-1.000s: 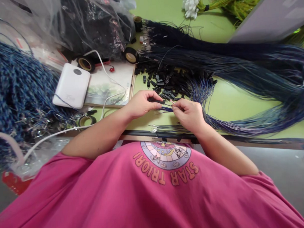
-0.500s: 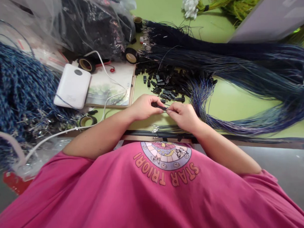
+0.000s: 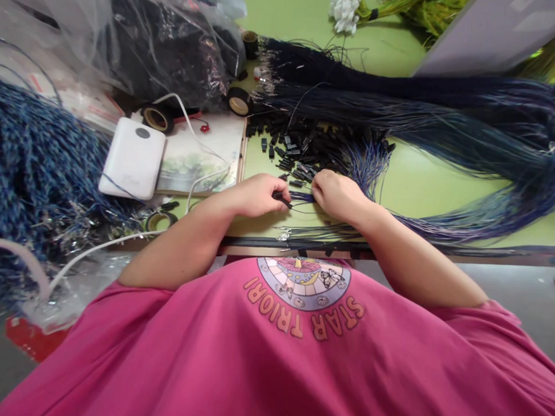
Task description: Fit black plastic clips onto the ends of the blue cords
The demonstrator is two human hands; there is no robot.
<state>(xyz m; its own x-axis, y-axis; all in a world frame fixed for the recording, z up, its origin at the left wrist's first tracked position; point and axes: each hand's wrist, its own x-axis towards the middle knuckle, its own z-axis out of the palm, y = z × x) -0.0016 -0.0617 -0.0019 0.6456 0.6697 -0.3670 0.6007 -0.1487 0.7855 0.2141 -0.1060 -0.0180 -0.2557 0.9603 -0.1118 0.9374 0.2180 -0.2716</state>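
Note:
My left hand (image 3: 261,195) is closed, with a black connector housing (image 3: 282,200) pinched between thumb and fingers. A short gap to the right, my right hand (image 3: 338,192) is closed over a small bunch of thin dark blue wires (image 3: 302,196). Those wires stretch leftward toward the connector; whether they touch it I cannot tell. The right fingertips are partly hidden beneath the hand. Just beyond both hands spreads a pile of loose black connector housings (image 3: 309,143). A purple-blue wire bundle (image 3: 367,162) curves behind my right wrist.
Terminal-tipped wires (image 3: 306,233) lie along the table's near edge. A long dark wire hank (image 3: 414,100) crosses the back right. At left are a white power bank (image 3: 132,157), a notebook (image 3: 194,159), tape rolls (image 3: 158,118) and a blue wire heap (image 3: 39,155).
My hands have moved apart; before, they met at the black connector. The right hand has shifted up and slightly right onto the blue wires, while the left has moved slightly left with the connector.

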